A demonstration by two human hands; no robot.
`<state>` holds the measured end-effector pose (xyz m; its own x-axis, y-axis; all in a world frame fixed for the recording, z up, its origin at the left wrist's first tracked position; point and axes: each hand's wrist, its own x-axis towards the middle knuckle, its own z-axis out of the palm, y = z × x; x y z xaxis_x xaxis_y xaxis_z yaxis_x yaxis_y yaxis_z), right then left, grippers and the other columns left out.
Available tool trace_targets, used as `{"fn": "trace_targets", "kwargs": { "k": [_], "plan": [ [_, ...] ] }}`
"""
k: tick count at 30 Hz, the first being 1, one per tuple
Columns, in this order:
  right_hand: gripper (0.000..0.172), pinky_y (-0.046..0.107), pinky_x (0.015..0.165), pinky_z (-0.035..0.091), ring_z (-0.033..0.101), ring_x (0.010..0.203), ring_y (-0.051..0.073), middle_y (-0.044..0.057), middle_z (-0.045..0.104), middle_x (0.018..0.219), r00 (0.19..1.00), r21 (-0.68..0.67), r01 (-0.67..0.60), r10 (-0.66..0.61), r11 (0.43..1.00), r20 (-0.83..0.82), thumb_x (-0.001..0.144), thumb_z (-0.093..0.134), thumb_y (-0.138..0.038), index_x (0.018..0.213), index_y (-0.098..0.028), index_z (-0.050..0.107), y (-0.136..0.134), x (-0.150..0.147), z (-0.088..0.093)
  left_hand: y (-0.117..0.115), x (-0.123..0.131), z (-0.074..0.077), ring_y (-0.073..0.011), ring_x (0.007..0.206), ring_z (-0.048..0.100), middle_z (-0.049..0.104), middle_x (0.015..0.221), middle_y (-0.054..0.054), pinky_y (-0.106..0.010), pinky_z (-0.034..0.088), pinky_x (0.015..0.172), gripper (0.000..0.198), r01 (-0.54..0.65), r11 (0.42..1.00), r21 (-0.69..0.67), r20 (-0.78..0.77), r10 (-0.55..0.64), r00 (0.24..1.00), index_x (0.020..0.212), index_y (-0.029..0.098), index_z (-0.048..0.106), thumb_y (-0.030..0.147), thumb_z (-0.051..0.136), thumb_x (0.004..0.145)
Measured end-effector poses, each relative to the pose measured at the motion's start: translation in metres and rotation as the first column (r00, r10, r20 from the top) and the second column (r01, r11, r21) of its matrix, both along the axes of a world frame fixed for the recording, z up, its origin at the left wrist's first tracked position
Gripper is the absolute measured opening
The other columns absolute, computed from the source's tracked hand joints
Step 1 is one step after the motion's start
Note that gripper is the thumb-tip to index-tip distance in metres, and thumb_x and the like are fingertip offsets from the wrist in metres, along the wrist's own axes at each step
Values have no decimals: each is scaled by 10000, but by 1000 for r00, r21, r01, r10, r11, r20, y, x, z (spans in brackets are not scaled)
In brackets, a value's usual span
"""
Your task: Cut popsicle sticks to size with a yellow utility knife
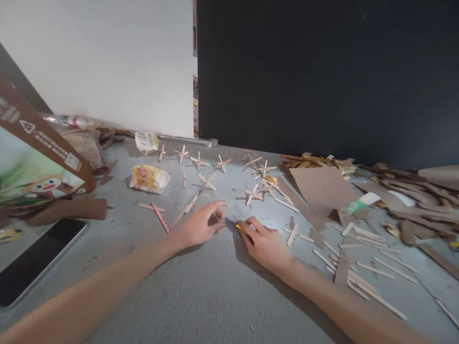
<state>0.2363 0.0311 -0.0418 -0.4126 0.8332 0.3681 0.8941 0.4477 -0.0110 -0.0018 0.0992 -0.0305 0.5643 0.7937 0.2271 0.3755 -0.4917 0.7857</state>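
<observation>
While your right hand point(267, 246) grips a yellow object point(241, 229), steady it; whether your left hand point(203, 222) grasps anything is unclear.

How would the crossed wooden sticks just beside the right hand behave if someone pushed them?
The crossed sticks would probably feel light, since they look thin and wooden. They're likely stiff rather than floppy, as both look straight. Being flat, they'd probably slide over the table rather than roll.
</observation>
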Motion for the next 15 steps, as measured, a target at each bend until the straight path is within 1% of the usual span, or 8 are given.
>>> {"fn": "trace_targets", "kwargs": {
  "k": [2, 4, 7, 11, 15],
  "plan": [
    [361, 281, 500, 303, 628, 621, 103, 62, 724, 1026, 1000, 1, 5, -5, 1000, -6, 1085, 424, -278, 1260, -239, 737, 0, 0, 0, -2, 1, 2, -177, 759, 676, 688, 815, 20, -320, 528, 791, 384, 9, 998, -58, 20, -8, 1000, 1316, 244, 541, 239, 629, 942],
    [359, 286, 502, 307, 629, 618, 103, 60, 725, 1028, 1000, 6, 1, -1, 1000, -13, 1089, 420, -285, 1246, -233, 739, 0, 0, 0, -1, 1, 3, -167, 696, 656, 672, 752, 35, -300, 512, 741, 354, -13, 998, -65, 51, 16, 999, 1290, 233, 545, 255, 611, 943],
    [359, 287, 508, 319, 637, 621, 107, 55, 727, 1025, 1000, 13, -20, 20, 1000, -23, 1096, 413, -291, 1233, -226, 738, 0, 0, 0, 1, 0, 4, -165, 659, 661, 675, 710, 39, -295, 509, 723, 319, -66, 996, -59, 93, 71, 993, 1252, 218, 544, 296, 601, 947],
    [353, 282, 508, 324, 640, 626, 107, 53, 724, 1019, 999, 17, -26, 27, 1000, -23, 1096, 419, -295, 1224, -220, 739, -1, 0, 2, 2, -1, 8, -167, 664, 691, 709, 706, 27, -297, 523, 755, 300, -130, 988, -89, 119, 140, 983, 1240, 212, 542, 322, 568, 962],
    [347, 273, 512, 333, 649, 643, 105, 55, 725, 1031, 1000, 4, -25, 25, 1000, -16, 1093, 424, -292, 1227, -223, 737, -1, 0, 2, 3, -2, 8, -155, 667, 675, 704, 705, 27, -280, 512, 747, 313, -193, 977, -90, 98, 202, 974, 1246, 200, 571, 331, 534, 963]
  ]
}}
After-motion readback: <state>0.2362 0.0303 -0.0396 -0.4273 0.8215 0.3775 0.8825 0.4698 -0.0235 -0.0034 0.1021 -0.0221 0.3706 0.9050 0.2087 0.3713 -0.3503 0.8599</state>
